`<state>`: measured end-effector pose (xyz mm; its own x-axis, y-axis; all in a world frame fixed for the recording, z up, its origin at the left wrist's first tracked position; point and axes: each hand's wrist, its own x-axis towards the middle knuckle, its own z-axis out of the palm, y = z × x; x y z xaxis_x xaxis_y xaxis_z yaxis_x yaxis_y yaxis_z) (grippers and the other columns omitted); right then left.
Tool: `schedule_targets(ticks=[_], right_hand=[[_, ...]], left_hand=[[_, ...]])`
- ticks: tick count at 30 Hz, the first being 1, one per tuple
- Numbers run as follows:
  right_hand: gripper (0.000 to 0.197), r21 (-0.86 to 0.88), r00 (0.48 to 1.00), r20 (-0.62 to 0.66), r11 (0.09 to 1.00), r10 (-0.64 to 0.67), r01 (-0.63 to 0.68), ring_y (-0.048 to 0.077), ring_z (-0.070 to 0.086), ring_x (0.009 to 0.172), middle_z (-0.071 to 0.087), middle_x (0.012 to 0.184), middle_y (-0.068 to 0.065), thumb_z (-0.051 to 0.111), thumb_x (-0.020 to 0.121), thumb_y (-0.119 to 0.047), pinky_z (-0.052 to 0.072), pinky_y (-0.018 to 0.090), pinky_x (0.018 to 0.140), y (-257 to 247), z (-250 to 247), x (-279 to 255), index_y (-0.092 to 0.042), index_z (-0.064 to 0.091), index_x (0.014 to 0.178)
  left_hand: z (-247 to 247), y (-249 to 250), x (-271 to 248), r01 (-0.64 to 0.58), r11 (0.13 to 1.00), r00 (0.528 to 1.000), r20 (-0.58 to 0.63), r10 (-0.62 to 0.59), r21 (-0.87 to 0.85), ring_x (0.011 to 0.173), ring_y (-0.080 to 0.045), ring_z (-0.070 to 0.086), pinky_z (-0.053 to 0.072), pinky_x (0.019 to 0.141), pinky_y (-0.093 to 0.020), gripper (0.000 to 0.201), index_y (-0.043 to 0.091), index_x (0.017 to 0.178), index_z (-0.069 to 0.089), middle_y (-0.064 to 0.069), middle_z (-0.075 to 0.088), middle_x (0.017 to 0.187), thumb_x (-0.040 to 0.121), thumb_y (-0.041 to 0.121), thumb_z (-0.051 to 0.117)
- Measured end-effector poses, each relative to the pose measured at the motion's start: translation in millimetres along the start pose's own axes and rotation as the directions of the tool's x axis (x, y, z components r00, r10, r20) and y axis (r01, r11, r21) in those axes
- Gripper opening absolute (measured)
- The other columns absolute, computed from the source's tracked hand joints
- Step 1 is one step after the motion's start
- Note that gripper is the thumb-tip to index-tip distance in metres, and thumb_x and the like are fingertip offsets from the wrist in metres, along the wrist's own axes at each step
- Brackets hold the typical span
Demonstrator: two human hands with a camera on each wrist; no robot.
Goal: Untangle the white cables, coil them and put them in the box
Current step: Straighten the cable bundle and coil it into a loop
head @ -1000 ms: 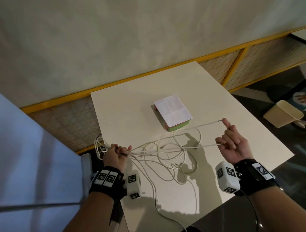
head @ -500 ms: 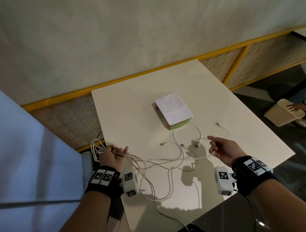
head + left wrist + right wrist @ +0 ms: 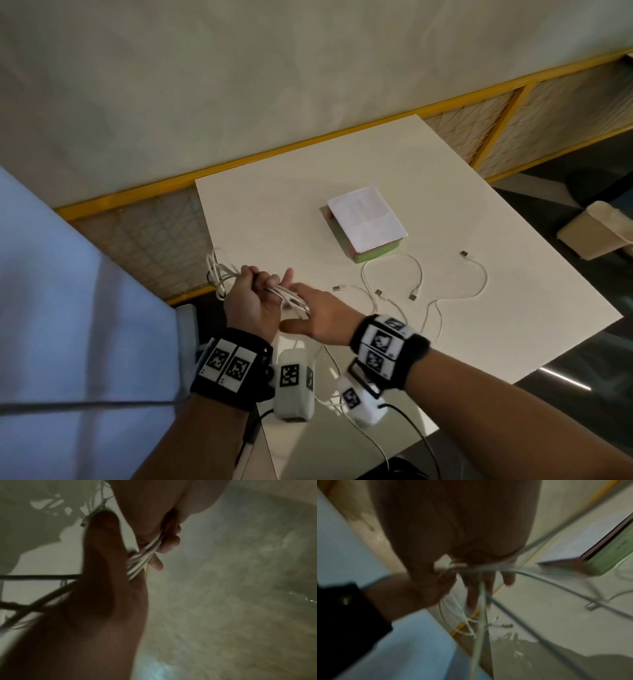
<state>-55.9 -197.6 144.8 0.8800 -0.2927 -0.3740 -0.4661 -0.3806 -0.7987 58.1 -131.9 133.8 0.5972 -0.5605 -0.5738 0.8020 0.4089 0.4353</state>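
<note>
Pale plaster wall and a yellow rail backed the white table (image 3: 260, 219), which filled the middle of the head view. At its left edge the left hand (image 3: 251, 303) curled its fingers (image 3: 169, 543) round a bundle of white cables (image 3: 289, 298), loops hanging left of the fist. Just right of it, the right hand (image 3: 318, 317) reached in with straight fingers touching the bundle. Loose cable ends trailed right across the table below the closed box (image 3: 366, 222) at frame centre.
</note>
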Motion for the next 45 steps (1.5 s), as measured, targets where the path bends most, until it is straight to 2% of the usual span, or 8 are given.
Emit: schedule_targets(ticks=[2,4,13,17,23,30,37,45], right_hand=[[0.025,0.054,1.0,0.027,0.999,-0.002,0.0,0.017,0.062,0.064,0.064,0.072,-0.002,0.058,0.085,-0.022,0.049,0.032,0.07,-3.6,7.3,8.5,-0.005,0.061,0.103],[0.019,0.115,0.993,0.061,0.988,0.1,-0.106,0.011,0.054,0.044,0.053,0.055,-0.005,0.055,0.089,-0.019,0.052,0.03,0.057,8.2,3.6,7.8,-0.003,0.064,0.094],[0.034,-0.355,0.947,-0.023,0.883,0.32,-0.307,0.009,0.05,0.049,0.052,0.051,-0.007,0.061,0.085,-0.043,0.041,0.023,0.055,102.6,-56.7,-51.5,-0.027,0.056,0.055],[0.034,-0.503,0.893,-0.045,0.761,0.449,-0.408,0.012,0.054,0.048,0.059,0.056,-0.002,0.062,0.08,-0.048,0.046,0.027,0.056,132.1,-82.2,-77.3,-0.019,0.06,0.062],[0.046,-0.446,0.873,-0.235,0.751,0.427,-0.487,0.01,0.044,0.053,0.047,0.053,-0.005,0.053,0.088,-0.05,0.032,0.021,0.053,178.7,-99.9,-107.3,-0.023,0.04,0.053],[0.043,-0.417,0.823,-0.327,0.711,0.465,-0.567,0.026,0.05,0.069,0.051,0.061,-0.002,0.035,0.095,-0.05,0.04,0.034,0.065,195.2,-109.3,-121.1,-0.022,0.044,0.064],[0.036,-0.339,0.716,-0.453,0.64,0.531,-0.69,0.028,0.052,0.075,0.066,0.084,0.011,0.036,0.094,-0.048,0.039,0.031,0.065,201.6,-120.6,-132.3,-0.031,0.045,0.064],[0.041,-0.385,0.722,-0.423,0.613,0.547,-0.69,0.035,0.061,0.097,0.066,0.102,0.017,0.034,0.097,-0.044,0.04,0.033,0.07,193.3,-116.1,-129.5,-0.015,0.062,0.095]], left_hand=[[-0.6,7.9,2.1,-0.015,1.0,1.0,-0.025,0.015,-0.012,0.032,-0.01,0.038,0.048,0.069,-0.035,0.038,0.015,0.068,0.04,0.004,0.035,0.041,0.105,0.023,0.031],[-6.1,19.5,7.6,-0.039,0.999,0.998,-0.051,0.038,-0.014,0.031,-0.009,0.035,0.044,0.06,-0.028,0.038,0.016,0.068,0.039,0.005,0.034,0.04,0.105,0.021,0.029],[-36.9,72.3,43.2,-0.108,0.994,0.986,-0.13,0.105,-0.018,0.03,-0.009,0.032,0.035,0.053,-0.022,0.04,0.018,0.063,0.027,0.006,0.028,0.036,0.103,0.012,0.021],[-37.2,90.3,50.3,-0.166,0.986,0.968,-0.196,0.156,-0.032,0.033,-0.009,0.03,0.038,0.049,-0.022,0.038,0.018,0.064,0.029,0.005,0.028,0.039,0.099,0.006,0.021],[-31.7,91.7,49.9,-0.188,0.982,0.971,-0.151,0.186,0.002,0.033,-0.008,0.031,0.041,0.048,-0.02,0.038,0.019,0.063,0.03,0.006,0.029,0.04,0.099,0.006,0.026],[-18.2,62.1,35.4,-0.189,0.982,0.972,-0.14,0.188,0.007,0.033,-0.008,0.033,0.038,0.056,-0.023,0.038,0.018,0.064,0.036,0.006,0.03,0.039,0.099,0.007,0.027],[-18.4,24.3,38.3,-0.111,0.993,0.981,-0.157,0.116,0.041,0.039,-0.013,0.041,0.046,0.069,-0.034,0.037,0.017,0.066,0.038,0.004,0.036,0.039,0.101,0.015,0.03],[-69.0,-7.5,45.5,0.098,0.963,0.941,-0.338,-0.008,0.252,0.066,-0.019,0.07,0.044,0.076,-0.037,0.035,0.018,0.074,0.047,0.001,0.066,0.055,0.104,0.028,0.031]])
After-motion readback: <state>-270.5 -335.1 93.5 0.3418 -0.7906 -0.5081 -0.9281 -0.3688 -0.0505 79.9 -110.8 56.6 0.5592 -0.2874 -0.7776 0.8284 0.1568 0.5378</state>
